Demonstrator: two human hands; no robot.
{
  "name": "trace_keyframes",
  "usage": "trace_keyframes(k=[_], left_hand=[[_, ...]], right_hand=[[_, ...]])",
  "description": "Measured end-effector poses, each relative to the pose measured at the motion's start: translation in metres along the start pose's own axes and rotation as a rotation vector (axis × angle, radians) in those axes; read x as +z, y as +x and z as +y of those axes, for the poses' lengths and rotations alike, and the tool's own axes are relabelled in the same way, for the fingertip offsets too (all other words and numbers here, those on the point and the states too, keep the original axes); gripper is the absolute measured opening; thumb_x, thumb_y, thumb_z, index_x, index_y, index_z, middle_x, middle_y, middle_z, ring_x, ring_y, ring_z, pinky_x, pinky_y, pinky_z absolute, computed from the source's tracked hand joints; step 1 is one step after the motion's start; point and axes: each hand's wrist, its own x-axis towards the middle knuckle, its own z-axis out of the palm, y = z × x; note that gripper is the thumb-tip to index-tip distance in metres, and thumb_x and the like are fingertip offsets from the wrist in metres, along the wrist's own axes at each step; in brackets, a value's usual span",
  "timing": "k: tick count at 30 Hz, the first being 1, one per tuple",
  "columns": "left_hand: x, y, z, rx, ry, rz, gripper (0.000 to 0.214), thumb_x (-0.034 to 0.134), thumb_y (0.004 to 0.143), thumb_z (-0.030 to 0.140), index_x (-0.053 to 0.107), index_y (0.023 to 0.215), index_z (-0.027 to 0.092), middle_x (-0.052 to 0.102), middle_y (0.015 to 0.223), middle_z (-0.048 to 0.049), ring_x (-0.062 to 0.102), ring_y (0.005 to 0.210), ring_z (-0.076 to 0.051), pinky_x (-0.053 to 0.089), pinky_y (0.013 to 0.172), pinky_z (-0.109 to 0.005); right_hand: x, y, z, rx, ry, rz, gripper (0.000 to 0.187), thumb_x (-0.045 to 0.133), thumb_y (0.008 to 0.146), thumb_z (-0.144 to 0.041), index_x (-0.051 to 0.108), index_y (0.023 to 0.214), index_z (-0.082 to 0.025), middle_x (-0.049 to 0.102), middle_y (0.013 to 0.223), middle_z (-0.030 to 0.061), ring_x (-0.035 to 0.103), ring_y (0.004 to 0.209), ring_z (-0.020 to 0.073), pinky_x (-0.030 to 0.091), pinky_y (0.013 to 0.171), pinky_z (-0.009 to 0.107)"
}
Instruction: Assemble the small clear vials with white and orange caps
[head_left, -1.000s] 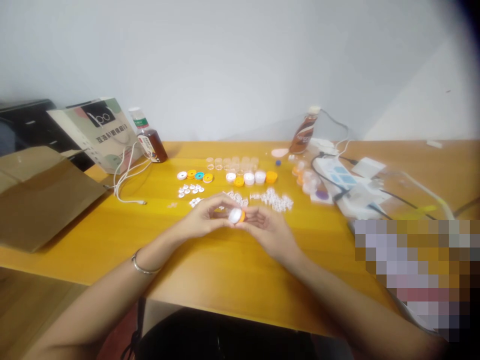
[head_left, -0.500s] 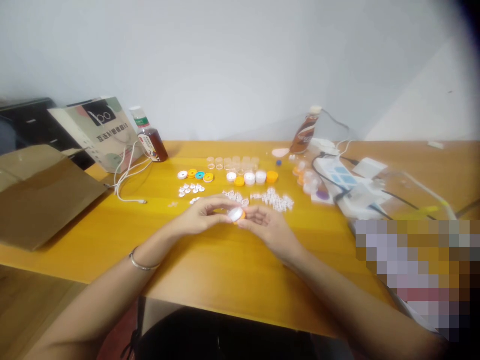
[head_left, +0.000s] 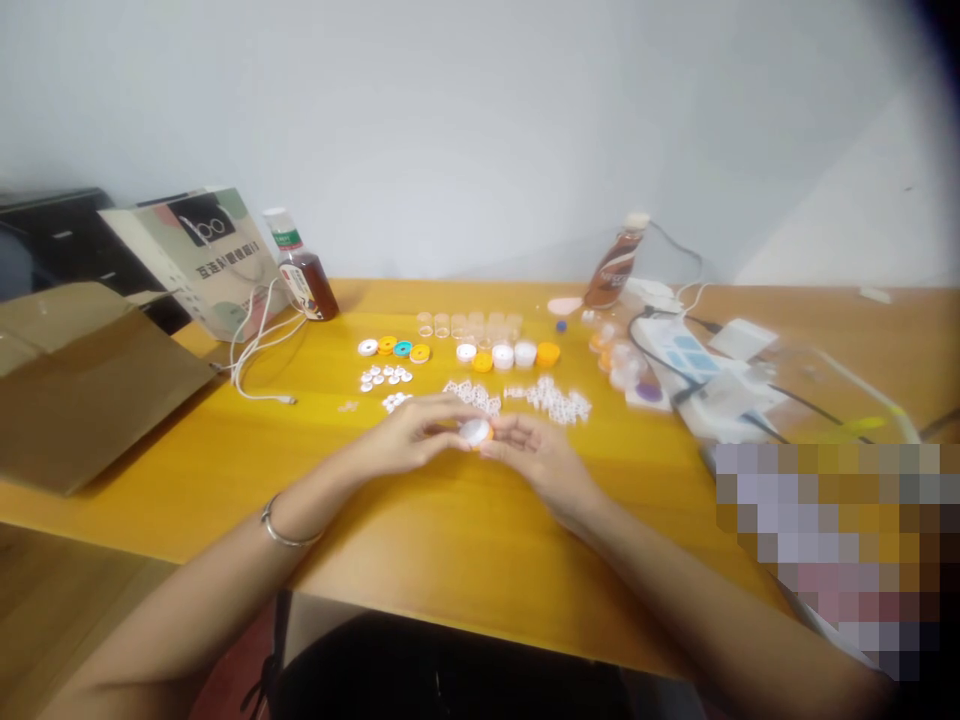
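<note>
My left hand [head_left: 409,440] and my right hand [head_left: 536,455] meet over the middle of the yellow table [head_left: 450,530]. Between their fingertips they pinch a small round white and orange cap [head_left: 475,432]. Both hands have curled fingers closed on it. Just beyond the hands lie piles of small white beads [head_left: 551,400] and a few white discs [head_left: 385,377]. A silver bracelet [head_left: 285,530] sits on my left wrist.
Farther back stand rows of coloured rings [head_left: 394,348], caps [head_left: 504,354] and clear cups [head_left: 466,324]. Two brown bottles [head_left: 304,275] [head_left: 613,265], a paper bag [head_left: 202,255], a white cable [head_left: 255,360], a power strip [head_left: 686,355] and a cardboard box [head_left: 82,390] ring the work area.
Both hands have sunk slightly toward the table with the cap still between them. The view has shifted a little.
</note>
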Motion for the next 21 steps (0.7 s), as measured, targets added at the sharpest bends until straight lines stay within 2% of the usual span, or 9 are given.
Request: trace_keyframes(k=[5, 9, 21], left_hand=[[0.002, 0.001, 0.009, -0.046, 0.019, 0.064, 0.028, 0.055, 0.083, 0.026, 0.058, 0.110, 0.021, 0.061, 0.102, -0.0073, 0.058, 0.093, -0.017, 0.050, 0.074, -0.028], [0.000, 0.000, 0.019, -0.041, -0.012, 0.085, 0.028, 0.056, 0.082, 0.027, 0.059, 0.109, 0.020, 0.061, 0.101, -0.0066, 0.058, 0.093, -0.017, 0.050, 0.075, -0.028], [-0.006, 0.003, 0.016, -0.097, -0.083, 0.022, 0.027, 0.058, 0.081, 0.027, 0.061, 0.106, 0.018, 0.063, 0.102, -0.0067, 0.059, 0.093, -0.016, 0.048, 0.083, -0.030]], right_hand=[[0.003, 0.002, 0.002, -0.036, 0.046, 0.010, 0.024, 0.071, 0.064, -0.025, 0.058, 0.084, -0.021, 0.068, 0.086, 0.0005, 0.064, 0.083, 0.0138, 0.048, 0.086, 0.033], [0.006, 0.002, 0.002, -0.061, 0.088, 0.005, 0.031, 0.075, 0.058, -0.022, 0.056, 0.082, -0.021, 0.068, 0.084, -0.0009, 0.064, 0.082, 0.0139, 0.049, 0.084, 0.032], [0.008, 0.001, 0.001, -0.028, 0.080, -0.002, 0.025, 0.073, 0.062, -0.020, 0.063, 0.085, -0.021, 0.070, 0.089, 0.0002, 0.065, 0.086, 0.0150, 0.047, 0.090, 0.035]])
